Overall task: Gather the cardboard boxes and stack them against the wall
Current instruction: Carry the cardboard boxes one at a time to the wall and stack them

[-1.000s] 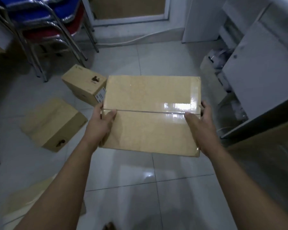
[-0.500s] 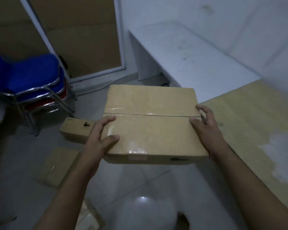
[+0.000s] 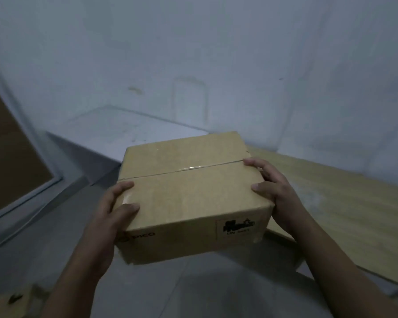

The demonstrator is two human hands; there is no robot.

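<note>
A tan box [image 3: 189, 193], taped along its top seam, "PICO" printed on its near side, hangs between the fingers [image 3: 124, 187]. Left hand [image 3: 106, 221] and right hand [image 3: 278, 198] fingers are clamped on its ends.

1. Two human hands show: left hand [image 3: 110, 216], right hand [image 3: 278, 193]. Both bare.
2. Left forearm [image 3: 78, 278]: bare along all the length that shows, down to the bottom frame edge.
3. Right forearm [image 3: 336, 267]: same, bare to the lower right corner.
4. Nails short and plain, seen on the left thumb [image 3: 130, 207] and right thumb [image 3: 259, 187].
5. Light is dim and bluish, frame soft; finer skin detail cannot be told.
</note>
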